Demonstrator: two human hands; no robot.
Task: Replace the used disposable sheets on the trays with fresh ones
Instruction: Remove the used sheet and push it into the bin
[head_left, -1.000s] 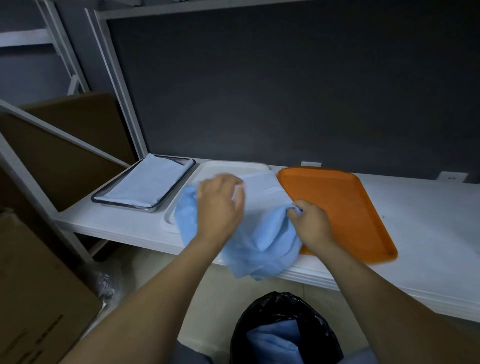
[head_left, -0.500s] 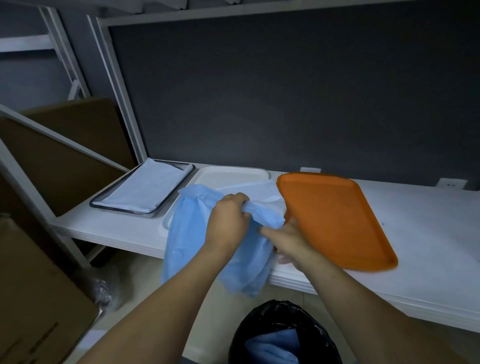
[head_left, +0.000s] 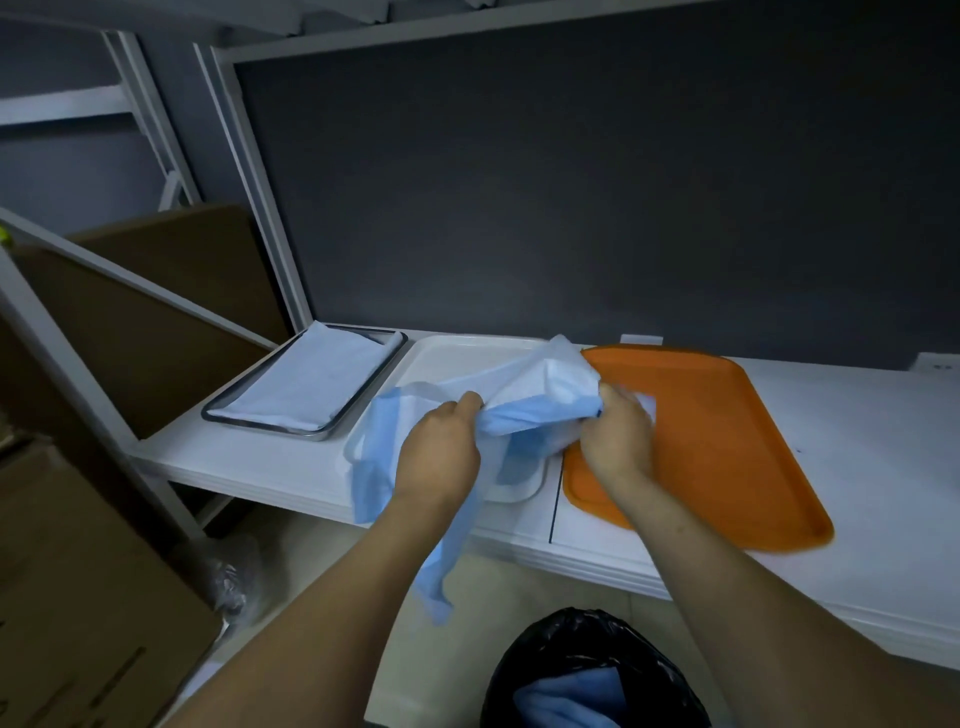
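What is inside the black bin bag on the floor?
A crumpled blue sheet lies in the open mouth of the black bin bag. Whatever is beneath that sheet is covered, and the picture cuts off the bag's lower part.

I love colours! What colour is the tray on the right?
The tray is orange, in the head view.
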